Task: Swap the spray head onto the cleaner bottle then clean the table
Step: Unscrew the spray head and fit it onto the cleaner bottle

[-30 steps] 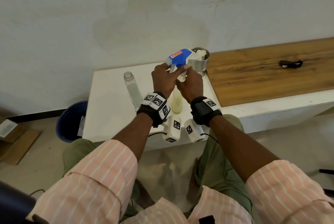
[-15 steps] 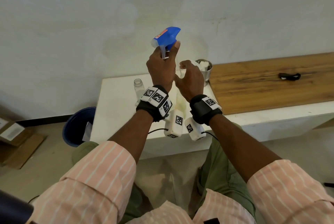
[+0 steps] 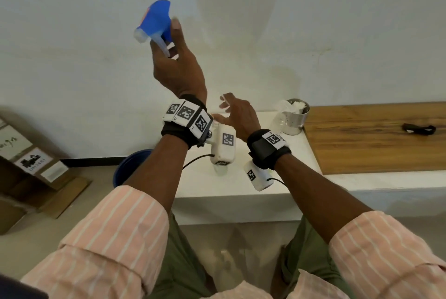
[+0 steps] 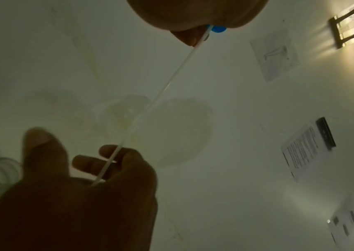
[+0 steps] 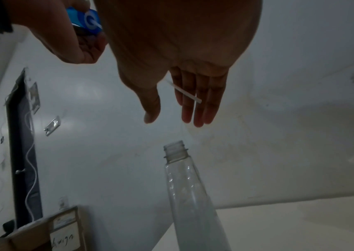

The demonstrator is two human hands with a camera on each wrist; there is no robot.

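My left hand (image 3: 169, 40) is raised in front of the wall and grips the blue spray head (image 3: 154, 22) by its neck. The head's thin white dip tube (image 4: 161, 91) hangs free, slanting down to my right hand (image 3: 226, 108). That hand hovers over the white table (image 3: 241, 185) with straight, spread fingers (image 5: 195, 105), and the tube's end (image 5: 185, 92) crosses them. A clear bottle (image 5: 182, 178) with an open threaded neck stands just below the right hand. In the head view my arms hide the bottles.
A steel cup (image 3: 293, 117) stuffed with white cloth stands at the table's back right, beside a wooden board (image 3: 374, 137) bearing a small black item (image 3: 418, 128). A blue bin (image 3: 131, 163) and cardboard boxes (image 3: 29, 166) sit on the floor to the left.
My left hand has lifted the spray head up and to the left, drawing its tube clear of the bottle. My right hand has let go of the bottle and opened.
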